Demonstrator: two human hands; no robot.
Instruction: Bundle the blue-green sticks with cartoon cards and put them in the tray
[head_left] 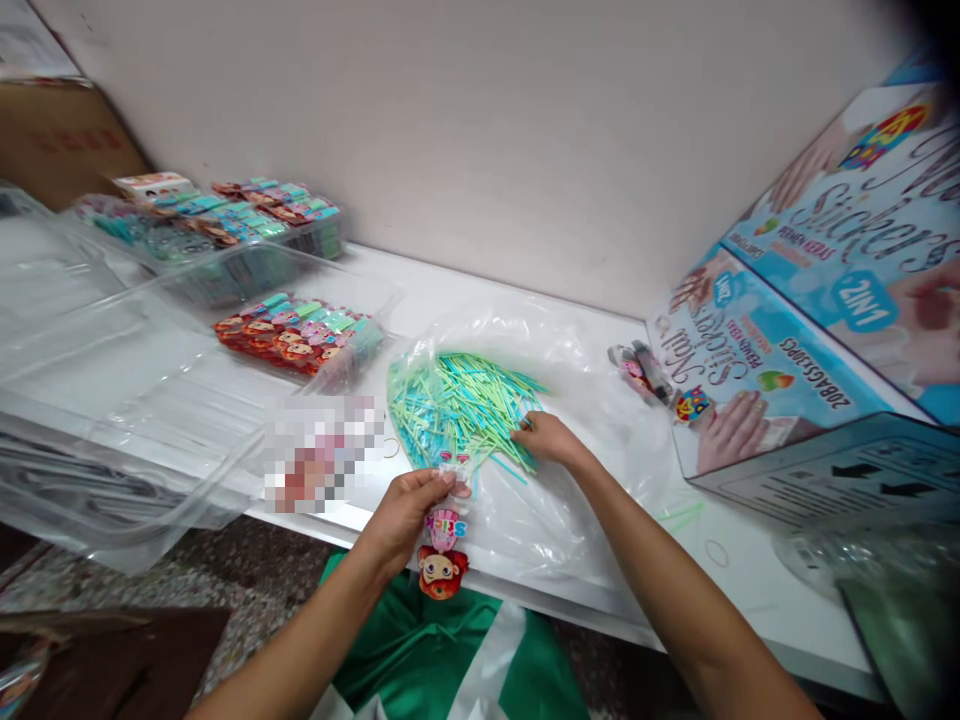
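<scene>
My left hand [409,505] is closed on the top of a small doll-shaped packet [442,570], pinched between thumb and fingers. It hangs with its printed red-haired head downward, just past the table's front edge. My right hand [553,440] is at the right side of a pile of thin green and blue sticks [472,400]. Its fingertips are pinched together on the sticks; how many they grip is hidden. The pile lies in a spread clear plastic bag [600,480].
Clear plastic trays [150,310] stand at the left, with a row of similar packets [300,330] inside one. More packets [240,210] fill containers by the wall. At the right are printed nail sticker boxes [810,310], a few loose packets [637,370] and a rubber band [717,552].
</scene>
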